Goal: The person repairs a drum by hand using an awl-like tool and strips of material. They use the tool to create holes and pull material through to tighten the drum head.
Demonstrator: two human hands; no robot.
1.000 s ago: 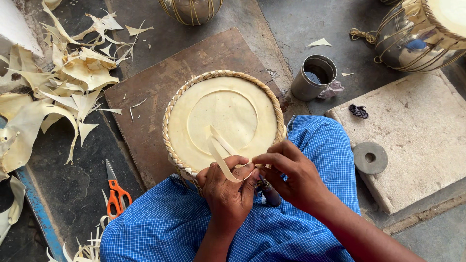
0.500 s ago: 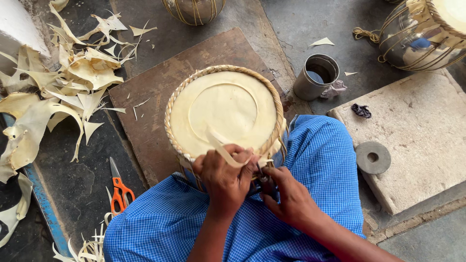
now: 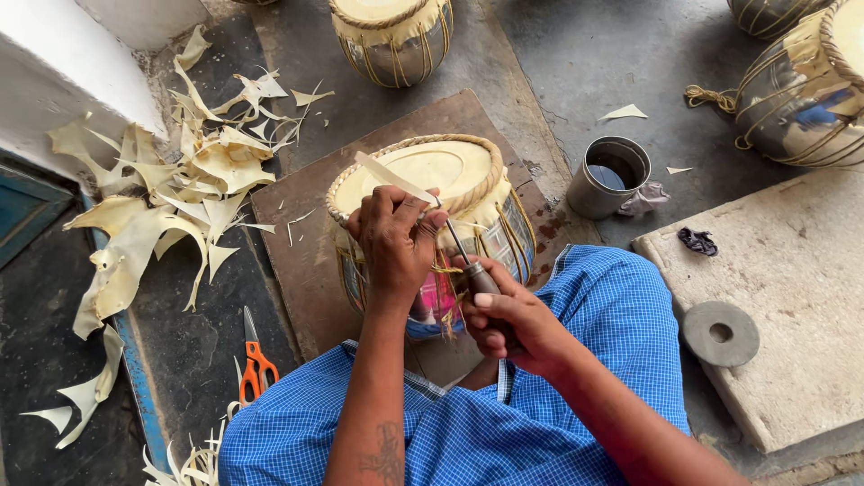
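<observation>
Two hands work on one small drum [image 3: 450,180] that sits tilted on a brown wooden board [image 3: 297,234], just past my blue checked lap. I see the left hand [image 3: 391,238] lying over the near rim of the drum, fingers pressed together on a pale flat strip [image 3: 396,178] that sticks up and away over the cream drum skin. I see the right hand [image 3: 508,319] just beside the drum's near side, wrapped tight around the dark handle of a thin metal awl [image 3: 468,261]. The awl's point goes in under the left hand at the woven rim.

Left of the drum lies a big pile of pale hide scraps [image 3: 153,189] on the dark floor. Orange scissors [image 3: 255,360] lie near the board's left edge, closer to me than the drum. Right of the drum stands a round grey tin cup [image 3: 610,175] with dark liquid inside, and a crumpled rag touches it. Farther right is a flat stone slab [image 3: 792,297] with a grey ring [image 3: 720,333] on it. Beyond the drum stands another drum [image 3: 391,36]; its colours are cream and brown.
</observation>
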